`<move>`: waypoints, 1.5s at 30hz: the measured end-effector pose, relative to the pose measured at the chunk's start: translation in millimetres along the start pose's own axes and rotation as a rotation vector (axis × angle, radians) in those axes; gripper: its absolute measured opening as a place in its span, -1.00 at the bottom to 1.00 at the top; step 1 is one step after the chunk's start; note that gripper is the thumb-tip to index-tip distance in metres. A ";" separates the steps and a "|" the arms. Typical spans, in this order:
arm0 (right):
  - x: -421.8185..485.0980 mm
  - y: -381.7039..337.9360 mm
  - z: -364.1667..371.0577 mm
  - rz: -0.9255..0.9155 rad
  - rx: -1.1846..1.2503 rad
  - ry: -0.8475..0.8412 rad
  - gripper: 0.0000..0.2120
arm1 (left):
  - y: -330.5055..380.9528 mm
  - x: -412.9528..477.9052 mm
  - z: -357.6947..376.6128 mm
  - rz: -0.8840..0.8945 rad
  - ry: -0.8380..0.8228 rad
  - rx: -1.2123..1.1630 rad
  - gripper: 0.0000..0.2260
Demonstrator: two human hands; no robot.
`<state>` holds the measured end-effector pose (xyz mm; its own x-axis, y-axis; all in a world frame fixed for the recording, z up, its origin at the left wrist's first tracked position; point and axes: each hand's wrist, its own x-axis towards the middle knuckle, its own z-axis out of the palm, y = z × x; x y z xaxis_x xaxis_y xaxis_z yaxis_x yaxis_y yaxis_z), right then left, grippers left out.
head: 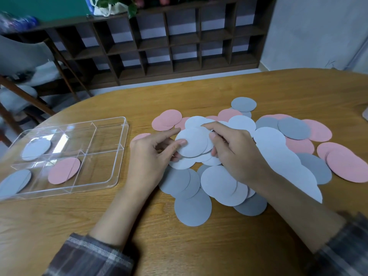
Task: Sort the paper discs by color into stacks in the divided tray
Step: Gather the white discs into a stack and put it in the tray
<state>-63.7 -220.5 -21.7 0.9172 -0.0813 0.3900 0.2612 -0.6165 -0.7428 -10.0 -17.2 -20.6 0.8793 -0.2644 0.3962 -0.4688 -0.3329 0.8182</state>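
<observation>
Sleeves: plaid cuffs, left sleeve (89, 255) and right sleeve (342, 246), sit at the bottom edge, nearest the camera. Bare forearms reach from them over the wooden tabletop (59, 226).
Left hand: the left hand (151, 154) is at the left side of the pile, palm turned rightward.
Left grip: pinching the held white discs (193, 144), thumb flat on the top face and lower fingers curled beneath. The index finger lies straight along their far-left edge.
Right hand: the right hand (233, 154) is directly opposite, at the right side of the same discs.
Right grip: fingers curled round the right edge of the held white discs, index finger arched over their far rim.
Held white discs: several, fanned and overlapping, between the two hands above the middle of the pile. The count cannot be told.
Loose pile: the loose pile (219, 181) is pink, grey and white discs overlapping on the tabletop. It spreads from beneath the hands to the right, and lies right of the tray.
Tray: the clear divided tray (123, 136) rests on the tabletop left of the hands, apart from the pile.
Tray contents: a white disc (35, 149) lies in the far-left compartment and a grey disc (15, 183) in the near-left one. A pink disc (64, 170) lies in the near compartment just right of that. The grey and the pink each show a second edge.
Background: a dark shelf unit (159, 46) stands along the wall, and a blurred chair (29, 56) at left.
</observation>
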 end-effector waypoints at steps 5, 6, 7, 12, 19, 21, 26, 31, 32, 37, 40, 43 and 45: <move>-0.4 -0.7 3.6 -0.065 -0.026 -0.044 -0.82 | 1.3 -1.8 0.5 -0.064 -0.022 -0.036 -0.97; -0.3 0.0 4.4 -0.083 -0.057 -0.053 -0.82 | 1.3 -2.1 0.8 -0.067 -0.017 -0.031 -0.94; 0.0 0.9 4.8 -0.099 -0.088 -0.058 -0.81 | 0.7 -2.1 1.1 -0.058 -0.014 -0.013 -0.90; 2.3 7.9 1.3 -0.086 -0.186 0.017 -0.80 | -14.1 2.0 -0.5 0.089 -0.129 0.289 -0.78; 4.4 11.2 -1.9 -0.022 -0.183 0.054 -0.78 | -21.5 3.3 -5.3 0.054 -0.261 0.382 -0.60; 4.2 10.6 -1.1 -0.013 -0.186 0.052 -0.77 | -20.7 3.5 -5.4 0.037 -0.257 0.374 -0.63; 4.1 12.8 -1.7 0.023 -0.159 0.074 -0.80 | -17.0 4.1 -4.7 -0.038 -0.231 0.252 -0.65; 4.7 13.0 -2.9 0.054 -0.077 0.066 -0.71 | -17.5 8.0 -8.6 -0.090 -0.191 0.140 -0.70; 4.7 12.4 -3.2 0.052 -0.069 0.069 -0.67 | -17.2 8.8 -9.9 -0.111 -0.187 0.100 -0.72; 4.2 12.9 -2.8 0.056 -0.063 0.058 -0.65 | -21.9 13.7 -21.4 -0.234 -0.232 -0.122 -0.84; 4.5 13.7 -2.5 0.063 -0.058 0.057 -0.67 | -20.0 15.4 -26.1 -0.272 -0.231 -0.243 -0.87; 3.7 11.7 -3.1 0.062 -0.061 0.059 -0.68 | -14.1 13.0 -26.0 -0.283 -0.198 -0.325 -0.88; 4.1 11.9 -3.5 0.064 -0.057 0.057 -0.68 | -13.5 12.5 -24.7 -0.256 -0.179 -0.323 -0.88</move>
<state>-57.9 -230.9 -27.0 0.9124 -0.1653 0.3744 0.1837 -0.6522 -0.7355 9.3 6.3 -16.5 0.9218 -0.3720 0.1093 -0.1629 -0.1157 0.9798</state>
